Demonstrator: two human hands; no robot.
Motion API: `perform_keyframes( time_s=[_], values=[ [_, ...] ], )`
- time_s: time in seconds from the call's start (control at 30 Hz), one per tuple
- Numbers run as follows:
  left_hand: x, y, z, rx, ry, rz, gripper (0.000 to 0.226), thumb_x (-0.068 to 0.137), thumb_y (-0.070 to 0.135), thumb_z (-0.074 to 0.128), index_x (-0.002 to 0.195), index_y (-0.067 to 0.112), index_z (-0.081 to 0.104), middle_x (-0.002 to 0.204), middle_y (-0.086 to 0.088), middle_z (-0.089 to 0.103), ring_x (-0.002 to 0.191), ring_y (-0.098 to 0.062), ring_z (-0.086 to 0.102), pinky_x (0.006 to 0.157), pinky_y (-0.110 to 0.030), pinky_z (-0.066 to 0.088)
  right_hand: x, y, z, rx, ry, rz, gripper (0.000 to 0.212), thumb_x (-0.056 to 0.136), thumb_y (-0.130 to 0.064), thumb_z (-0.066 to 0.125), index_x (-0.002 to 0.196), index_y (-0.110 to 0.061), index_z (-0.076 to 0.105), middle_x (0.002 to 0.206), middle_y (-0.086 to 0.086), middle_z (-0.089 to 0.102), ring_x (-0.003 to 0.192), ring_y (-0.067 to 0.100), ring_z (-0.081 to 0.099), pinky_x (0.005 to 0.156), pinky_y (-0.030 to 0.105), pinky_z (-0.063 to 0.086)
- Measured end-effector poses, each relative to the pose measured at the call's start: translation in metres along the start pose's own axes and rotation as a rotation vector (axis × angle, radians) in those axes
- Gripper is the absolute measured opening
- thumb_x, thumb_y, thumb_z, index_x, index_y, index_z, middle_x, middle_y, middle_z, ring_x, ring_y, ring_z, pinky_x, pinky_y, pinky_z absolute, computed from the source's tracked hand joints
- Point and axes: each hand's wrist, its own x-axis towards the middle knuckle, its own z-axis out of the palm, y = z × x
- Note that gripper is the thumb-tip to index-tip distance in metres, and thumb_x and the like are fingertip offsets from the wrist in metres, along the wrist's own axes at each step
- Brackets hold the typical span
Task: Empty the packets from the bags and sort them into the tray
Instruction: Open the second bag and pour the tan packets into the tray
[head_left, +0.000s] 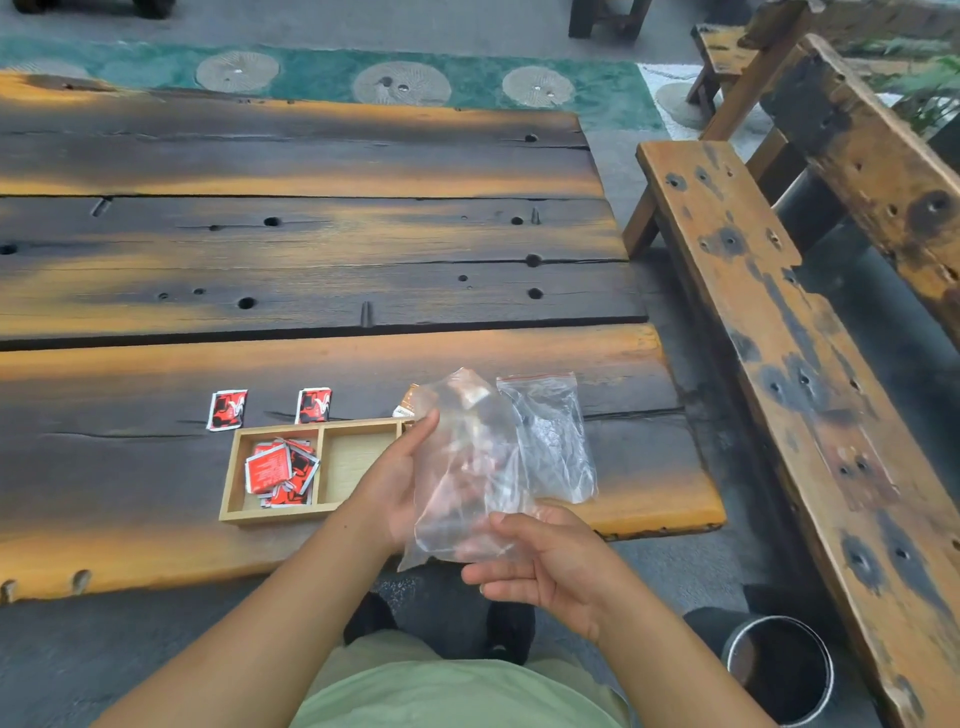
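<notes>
I hold a clear plastic bag (467, 467) above the near table edge; faint brownish packets show through it. My left hand (400, 478) grips its left side, thumb on top. My right hand (540, 551) holds its lower end from beneath, thumb pressed on the plastic. A wooden tray (228, 488) with two visible compartments lies just left of my hands. Its left compartment holds several red packets (280, 470); the middle compartment (358, 457) holds none. Two red packets (227, 409) (313, 405) lie on the table behind the tray. A second clear zip bag (558, 431) lies flat to the right.
The table is dark, weathered planks (311, 234) with an orange tint. A brownish packet (407, 402) peeks out behind the held bag. A wooden bench (779, 338) runs along the right. A dark metal cylinder (779, 670) stands on the floor at lower right.
</notes>
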Motion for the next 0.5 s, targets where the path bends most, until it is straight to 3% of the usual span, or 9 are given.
perform_keyframes(
  time_s=[0.17,0.33,0.5],
  values=[
    [0.019,0.008,0.024,0.141,0.007,0.044,0.047,0.093,0.041,0.061,0.128,0.01,0.066,0.108,-0.012,0.071,0.089,-0.025,0.071,0.098,-0.05,0.051,0.009,0.005,-0.031,-0.104,0.067,-0.035,0.045,0.095,-0.017,0.066,0.133,-0.003,0.045,0.105,0.018,0.075,0.087,0.03,0.077,0.068,0.034,0.063],
    [0.048,0.01,0.047,0.228,0.098,0.055,0.027,0.093,0.029,0.065,0.104,0.005,0.072,0.1,-0.014,0.075,0.084,-0.028,0.075,0.072,-0.042,0.063,0.019,0.009,-0.067,-0.182,0.111,-0.042,0.022,0.096,-0.017,0.064,0.115,-0.007,0.059,0.105,0.015,0.074,0.087,0.026,0.077,0.07,0.033,0.062],
    [0.091,0.001,0.052,0.281,0.267,0.094,0.043,0.093,0.016,0.068,0.127,-0.007,0.059,0.117,-0.024,0.069,0.09,-0.033,0.072,0.072,-0.043,0.062,0.039,0.015,-0.105,-0.183,0.192,-0.042,0.021,0.097,-0.018,0.063,0.112,-0.004,0.061,0.1,0.019,0.071,0.076,0.019,0.075,0.069,0.032,0.061]
  ],
)
